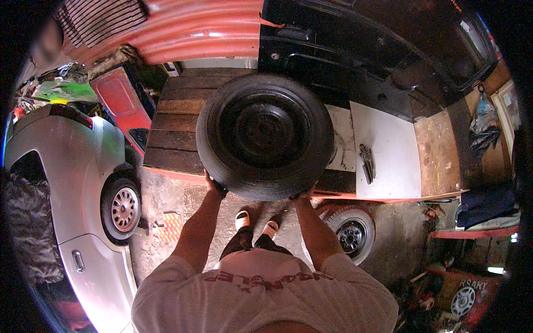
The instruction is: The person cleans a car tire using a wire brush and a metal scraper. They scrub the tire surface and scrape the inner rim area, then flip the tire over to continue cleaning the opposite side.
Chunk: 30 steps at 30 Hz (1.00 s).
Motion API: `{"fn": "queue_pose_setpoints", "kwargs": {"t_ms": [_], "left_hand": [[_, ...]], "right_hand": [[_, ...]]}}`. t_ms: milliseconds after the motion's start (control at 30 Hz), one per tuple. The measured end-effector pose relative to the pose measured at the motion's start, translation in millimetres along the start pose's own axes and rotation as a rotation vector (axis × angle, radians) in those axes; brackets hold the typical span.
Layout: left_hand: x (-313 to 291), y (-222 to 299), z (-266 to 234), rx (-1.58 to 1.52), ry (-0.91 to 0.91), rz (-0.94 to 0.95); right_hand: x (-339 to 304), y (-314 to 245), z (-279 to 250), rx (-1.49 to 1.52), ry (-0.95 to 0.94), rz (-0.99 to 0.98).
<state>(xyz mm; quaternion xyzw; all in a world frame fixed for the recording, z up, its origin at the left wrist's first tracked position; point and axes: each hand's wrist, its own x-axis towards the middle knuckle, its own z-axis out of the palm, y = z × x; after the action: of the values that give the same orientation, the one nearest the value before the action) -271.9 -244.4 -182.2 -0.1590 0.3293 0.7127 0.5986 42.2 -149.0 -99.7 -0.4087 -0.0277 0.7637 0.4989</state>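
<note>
A black car wheel (265,183), its dark steel rim inside a worn tyre, is held up in front of me at the wooden workbench's near edge. My left hand (215,186) grips the tyre low on its left side. On the lower right, my right hand (303,192) grips it too. Most fingers of both hands are hidden under the tyre. The wheel covers part of the plank bench top (176,130), and I cannot tell whether it touches the wood.
A dark metal hand tool (366,164) lies on a white board (391,150) right of the wheel. Another wheel (351,236) rests on the floor by my right arm. A silver car (83,222) stands at left. Behind the bench are a large black panel (344,61) and red corrugated sheeting (205,30).
</note>
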Motion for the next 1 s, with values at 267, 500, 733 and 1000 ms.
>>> {"fn": "queue_pose_setpoints", "kwargs": {"t_ms": [267,500,733,1000], "left_hand": [[-11.8,-13.5,39.1,0.038,0.0,0.166],[-6.6,-27.6,23.2,-0.1,-0.102,0.229],[-44.4,-17.0,34.4,0.037,-0.223,0.086],[-73.8,-0.1,-17.4,0.12,-0.156,-0.002]], "right_hand": [[3.6,-12.0,24.4,0.287,-0.118,-0.047],[9.9,-15.1,7.2,0.327,-0.354,-0.019],[-4.9,-29.4,-18.2,0.269,-0.269,-0.079],[-31.4,-29.9,-51.7,0.132,-0.411,-0.134]]}}
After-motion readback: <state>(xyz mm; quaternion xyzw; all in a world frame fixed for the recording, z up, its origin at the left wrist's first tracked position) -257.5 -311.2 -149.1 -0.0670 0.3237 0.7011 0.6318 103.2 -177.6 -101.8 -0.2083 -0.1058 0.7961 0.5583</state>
